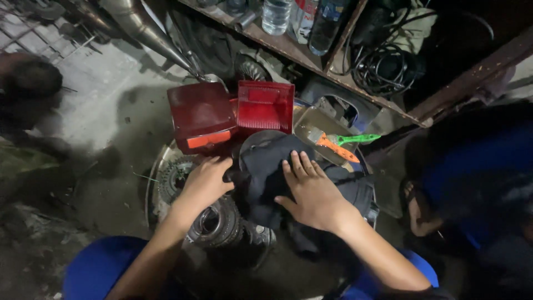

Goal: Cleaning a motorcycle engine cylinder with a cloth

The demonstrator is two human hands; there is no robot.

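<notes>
Head view: a dim workshop with a stained concrete floor [100,105] is seen. The left hand [206,180] is clamped on a dark cloth [272,166] over the metal basin [151,186]; the right hand [313,194] is pressed flat, fingers spread, on it. Red lamp covers [233,114] lie at the basin's far edge, below a cluttered shelf [311,61].

Two red tail-light lenses [233,114] are standing side by side on the concrete floor [105,105] — the left one carrying an orange strip. Just to their right, a green-handled brush [341,143] is lying in a metal tray [316,123]. Clear plastic bottles [276,14] are sitting on a wooden shelf [288,49], coiled black cables [383,69] beside them — possibly hoses.
</notes>
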